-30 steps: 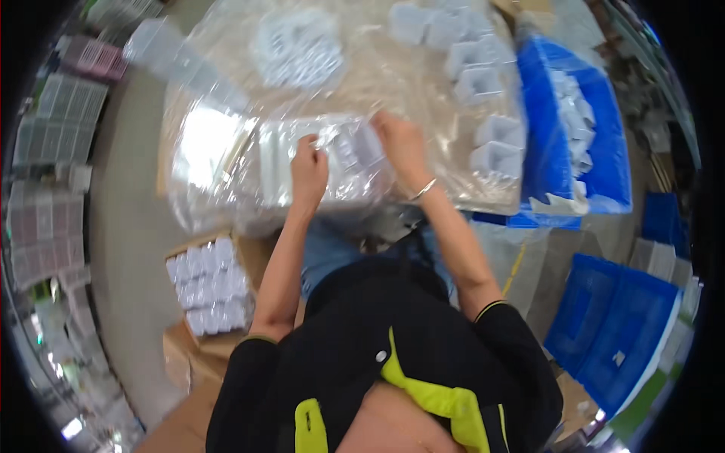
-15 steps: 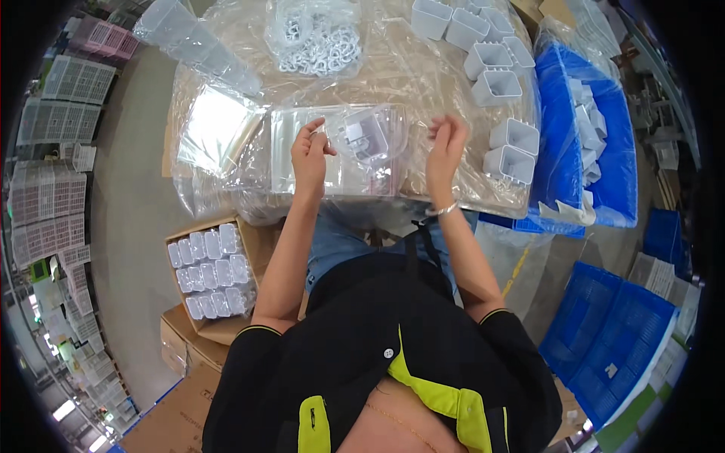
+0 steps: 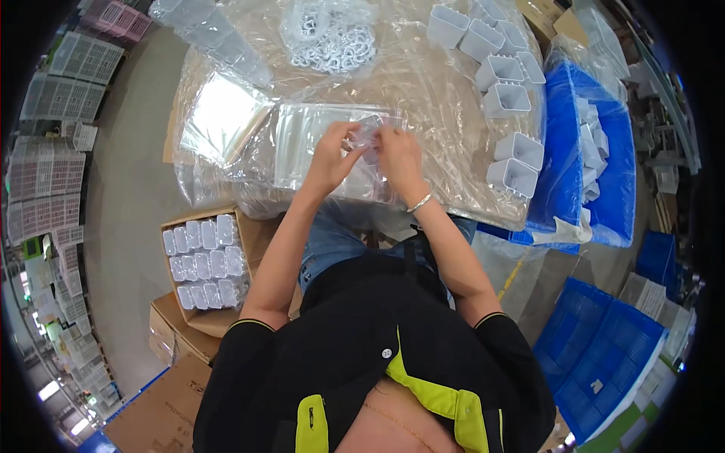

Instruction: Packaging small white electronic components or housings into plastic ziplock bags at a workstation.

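Observation:
A clear plastic bag [image 3: 368, 134] with a translucent plastic cup inside is between my hands, over a flat stack of clear bags [image 3: 296, 147]. My left hand [image 3: 332, 157] has its fingers at the bag's left side, the thumb toward the cup. With fingertips closed, my right hand [image 3: 402, 157] pinches the bag's top right part. My hands cover much of the cup.
Grey plastic cups [image 3: 502, 72] stand along the table's right side, beside a blue crate [image 3: 615, 181] of more cups. Hooks [image 3: 332, 49] lie at the back, nested clear cups [image 3: 219, 38] at back left. An open carton [image 3: 245, 260] of wrapped cups sits below left.
My hands were apart on either side of the bagged cup, fingers loose. They have come together on the bag, the right moving left and the left moving right.

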The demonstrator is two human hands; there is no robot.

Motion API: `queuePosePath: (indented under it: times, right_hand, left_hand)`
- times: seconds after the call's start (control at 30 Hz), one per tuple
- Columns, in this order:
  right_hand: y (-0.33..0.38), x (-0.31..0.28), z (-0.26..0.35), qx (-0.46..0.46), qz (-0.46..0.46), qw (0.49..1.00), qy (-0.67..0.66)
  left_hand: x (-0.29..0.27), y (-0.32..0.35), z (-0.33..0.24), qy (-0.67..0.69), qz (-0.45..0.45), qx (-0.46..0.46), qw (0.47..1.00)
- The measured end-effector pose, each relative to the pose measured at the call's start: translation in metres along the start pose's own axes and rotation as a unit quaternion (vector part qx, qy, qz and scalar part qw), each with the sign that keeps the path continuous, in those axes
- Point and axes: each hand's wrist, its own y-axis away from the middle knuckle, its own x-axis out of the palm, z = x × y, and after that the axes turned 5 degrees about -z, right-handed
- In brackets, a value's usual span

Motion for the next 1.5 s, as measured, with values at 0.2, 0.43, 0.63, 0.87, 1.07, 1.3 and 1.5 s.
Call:
queuePosePath:
  times: [0.2, 0.43, 0.63, 0.87, 1.07, 1.3, 1.5]
  right_hand:
    - [0.003, 0.01, 0.016, 0.063, 0.016, 0.994, 0.083]
    - [0.018, 0.01, 0.037, -0.046, -0.053, 0.975, 0.209]
    - [0.004, 0.021, 0.034, 0.013, 0.052, 0.987, 0.154]
    - [-0.083, 0.017, 0.039, -0.098, -0.037, 0.988, 0.112]
    - [-0.169, 0.104, 0.034, -0.228, 0.04, 0.97, 0.078]
    - [-0.187, 0.141, 0.01, -0.198, 0.026, 0.979, 0.039]
    - [-0.252, 0.034, -0.104, 0.086, -0.124, 0.973, 0.175]
  left_hand:
    - [0.033, -0.017, -0.012, -0.338, 0.046, -0.083, 0.937]
    - [0.018, -0.003, 0.008, -0.032, 0.017, -0.013, 0.999]
    - [0.057, 0.043, 0.047, 0.119, -0.35, -0.201, 0.907]
    - [0.075, 0.084, 0.086, -0.154, -0.226, -0.011, 0.962]
    - [0.091, 0.079, 0.078, -0.222, -0.068, 0.013, 0.973]
    - [0.083, 0.058, 0.073, -0.278, -0.054, -0.045, 0.958]
    - [0.084, 0.06, 0.08, -0.316, -0.097, -0.001, 0.944]
